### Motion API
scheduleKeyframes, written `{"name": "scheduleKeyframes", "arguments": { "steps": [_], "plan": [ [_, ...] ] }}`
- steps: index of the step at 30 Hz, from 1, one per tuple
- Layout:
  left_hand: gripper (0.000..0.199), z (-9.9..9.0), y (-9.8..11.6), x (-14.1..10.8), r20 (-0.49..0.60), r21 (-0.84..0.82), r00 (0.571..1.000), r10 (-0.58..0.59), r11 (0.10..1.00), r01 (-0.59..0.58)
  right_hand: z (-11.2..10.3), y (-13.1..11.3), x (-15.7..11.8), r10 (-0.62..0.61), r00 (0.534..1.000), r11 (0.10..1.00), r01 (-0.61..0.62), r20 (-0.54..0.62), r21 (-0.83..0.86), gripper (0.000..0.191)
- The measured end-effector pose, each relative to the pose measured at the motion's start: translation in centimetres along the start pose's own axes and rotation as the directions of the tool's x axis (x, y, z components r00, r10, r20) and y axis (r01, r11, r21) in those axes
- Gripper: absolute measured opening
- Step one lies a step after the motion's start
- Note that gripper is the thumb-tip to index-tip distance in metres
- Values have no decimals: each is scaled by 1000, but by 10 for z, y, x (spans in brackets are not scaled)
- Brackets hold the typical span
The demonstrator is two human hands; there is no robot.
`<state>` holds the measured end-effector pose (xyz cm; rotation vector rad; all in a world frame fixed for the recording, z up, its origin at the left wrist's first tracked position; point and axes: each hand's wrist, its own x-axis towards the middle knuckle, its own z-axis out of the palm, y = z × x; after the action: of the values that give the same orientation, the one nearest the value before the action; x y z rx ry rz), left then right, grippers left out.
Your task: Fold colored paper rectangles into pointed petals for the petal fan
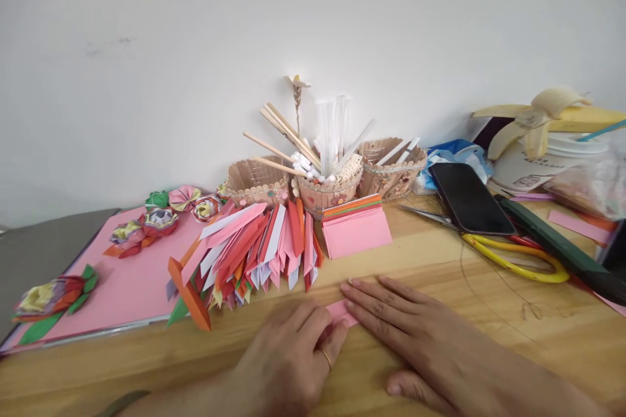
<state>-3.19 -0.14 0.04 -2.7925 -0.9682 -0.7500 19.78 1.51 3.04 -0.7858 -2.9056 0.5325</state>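
Observation:
A small strip of pink paper (341,313) lies on the wooden table, mostly covered by my hands. My left hand (298,355), with a ring on one finger, is closed with thumb and fingers at the paper's left end. Flat on the table, fingers stretched out, my right hand (405,322) presses the right end of the strip. Just beyond them is a stack of pink paper rectangles (358,233) with orange and green sheets at its back edge. To its left sits a pile of folded paper pieces (254,244) in red, pink, white and orange.
Decorated wooden baskets (391,172) holding sticks and tubes stand along the wall. At right are a phone (472,199), yellow-handled scissors (518,260), a dark green tool (562,247) and a peeled banana (552,117) on a tub. Paper flowers (161,221) rest on a pink board (132,287) at left.

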Motion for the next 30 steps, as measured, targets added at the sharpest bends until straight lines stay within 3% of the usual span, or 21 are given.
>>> {"name": "scheduleKeyframes", "arguments": {
  "steps": [10, 19, 26, 30],
  "plan": [
    [40, -17, -7, 9, 35, 106, 971, 236, 965, -239, 2, 2, -2, 48, 997, 991, -55, 63, 123, 64],
    [43, -8, -5, 0, 17, 171, 969, 247, 954, -246, 6, 2, -3, 60, 994, 994, -67, 86, 81, 73],
    [42, -8, -5, 0, 35, 137, 975, 220, 965, -223, 3, -7, -3, 55, 977, 987, -85, 206, 139, 74],
    [43, -11, -6, 0, 49, 148, 974, 219, 963, -224, -1, -2, -4, 57, 982, 984, -86, 179, 157, 73]
  ]
}}
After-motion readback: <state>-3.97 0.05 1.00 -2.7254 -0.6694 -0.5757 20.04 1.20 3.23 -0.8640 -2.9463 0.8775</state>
